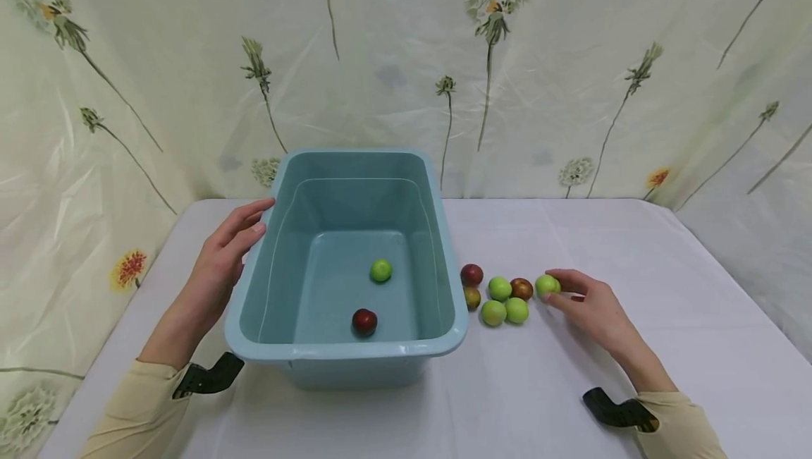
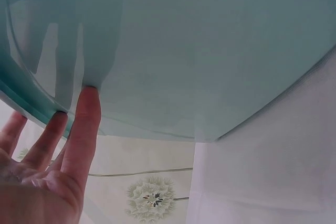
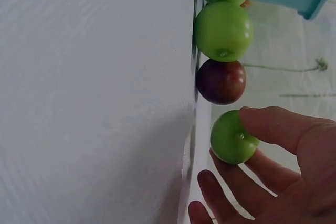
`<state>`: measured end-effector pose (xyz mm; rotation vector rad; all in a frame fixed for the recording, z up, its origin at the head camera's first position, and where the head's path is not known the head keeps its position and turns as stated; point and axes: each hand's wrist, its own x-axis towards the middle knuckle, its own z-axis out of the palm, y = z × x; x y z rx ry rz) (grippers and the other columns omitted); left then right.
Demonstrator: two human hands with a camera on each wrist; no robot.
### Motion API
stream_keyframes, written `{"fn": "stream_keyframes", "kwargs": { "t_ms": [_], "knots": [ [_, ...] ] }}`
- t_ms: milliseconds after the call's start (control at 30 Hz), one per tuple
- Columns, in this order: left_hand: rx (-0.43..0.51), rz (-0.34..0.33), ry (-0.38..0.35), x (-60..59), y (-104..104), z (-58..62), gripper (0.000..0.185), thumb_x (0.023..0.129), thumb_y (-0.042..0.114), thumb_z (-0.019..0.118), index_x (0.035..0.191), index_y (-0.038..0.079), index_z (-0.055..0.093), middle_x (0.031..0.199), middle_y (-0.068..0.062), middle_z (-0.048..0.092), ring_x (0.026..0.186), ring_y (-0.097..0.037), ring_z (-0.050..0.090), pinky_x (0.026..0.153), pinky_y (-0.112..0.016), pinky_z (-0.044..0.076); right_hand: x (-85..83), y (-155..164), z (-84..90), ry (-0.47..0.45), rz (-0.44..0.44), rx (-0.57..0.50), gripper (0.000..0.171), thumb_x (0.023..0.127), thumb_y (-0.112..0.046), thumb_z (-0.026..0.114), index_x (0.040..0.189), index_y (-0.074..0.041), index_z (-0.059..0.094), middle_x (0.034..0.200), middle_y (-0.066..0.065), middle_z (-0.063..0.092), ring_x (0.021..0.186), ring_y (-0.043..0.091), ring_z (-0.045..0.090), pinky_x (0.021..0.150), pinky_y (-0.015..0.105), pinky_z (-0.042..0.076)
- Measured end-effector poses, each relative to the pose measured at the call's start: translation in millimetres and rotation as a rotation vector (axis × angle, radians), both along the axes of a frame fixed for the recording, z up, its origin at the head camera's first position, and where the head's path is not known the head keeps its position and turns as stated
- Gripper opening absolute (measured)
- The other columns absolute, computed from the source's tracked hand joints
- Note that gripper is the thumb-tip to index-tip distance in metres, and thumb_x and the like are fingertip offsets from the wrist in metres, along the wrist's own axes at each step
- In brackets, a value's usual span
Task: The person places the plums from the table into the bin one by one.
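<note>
A light-blue plastic basin [image 1: 345, 367] stands on the table with one green plum [image 1: 380, 270] and one dark red plum [image 1: 364, 322] on its floor. My left hand [image 1: 227, 251] is at the basin's left side, and in the left wrist view its extended fingertips [image 2: 90, 95] touch the outer wall. To the right of the basin, my right hand [image 1: 593, 307] pinches a green plum [image 3: 231, 139] between thumb and fingers. Beside that plum lies a loose group of several others, among them a reddish-brown plum [image 1: 521, 288] and a green plum [image 1: 493, 313].
A white cloth covers the table [image 1: 634, 247]. Behind it hangs a pale curtain [image 1: 380, 57] printed with dandelions. Another red plum [image 1: 471, 275] lies close to the basin's right wall. Black wrist mounts [image 1: 618, 413] sit on both sleeves.
</note>
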<state>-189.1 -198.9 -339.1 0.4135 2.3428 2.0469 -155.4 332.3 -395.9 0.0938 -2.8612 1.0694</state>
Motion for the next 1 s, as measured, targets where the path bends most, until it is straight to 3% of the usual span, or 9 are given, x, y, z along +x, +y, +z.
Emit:
{"fn": "stream_keyframes", "kwargs": {
  "t_ms": [267,433,600,1000],
  "knots": [
    [0.014,-0.009,-0.007,-0.8,2,1.3,0.047,0.104,0.04,0.045,0.149,0.027,0.042,0.148,-0.007,0.039,0.125,-0.025,0.045,0.091,-0.038,0.045,3.0,-4,4.9,0.059,-0.027,-0.006,0.045,0.095,-0.026,0.067,0.131,-0.002,0.059,0.122,0.017,0.065,0.109,0.021,0.057,0.081,0.012,0.042],
    [0.023,-0.012,-0.001,-1.7,3,3.1,0.046,0.104,0.04,0.045,0.148,0.026,0.043,0.148,-0.007,0.039,0.124,-0.025,0.047,0.088,-0.031,0.048,1.8,-7,7.9,0.07,-0.031,-0.015,0.044,0.096,-0.028,0.065,0.133,-0.005,0.059,0.123,0.016,0.064,0.11,0.021,0.056,0.081,0.012,0.042],
    [0.024,-0.019,-0.012,-1.3,2,2.2,0.047,0.104,0.04,0.045,0.149,0.026,0.043,0.149,-0.007,0.039,0.125,-0.024,0.046,0.089,-0.032,0.047,1.8,-11,11.1,0.077,-0.035,-0.026,0.043,0.096,-0.029,0.065,0.133,-0.007,0.059,0.122,0.015,0.064,0.109,0.019,0.056,0.081,0.011,0.042],
    [0.022,-0.018,-0.015,-0.3,-1,1.9,0.046,0.104,0.04,0.045,0.149,0.026,0.043,0.149,-0.007,0.039,0.123,-0.023,0.048,0.087,-0.031,0.049,1.2,-23,15.1,0.11,-0.031,-0.043,0.042,0.096,-0.032,0.065,0.132,-0.008,0.059,0.122,0.011,0.064,0.105,-0.002,0.051,0.084,0.013,0.042]
  ]
}}
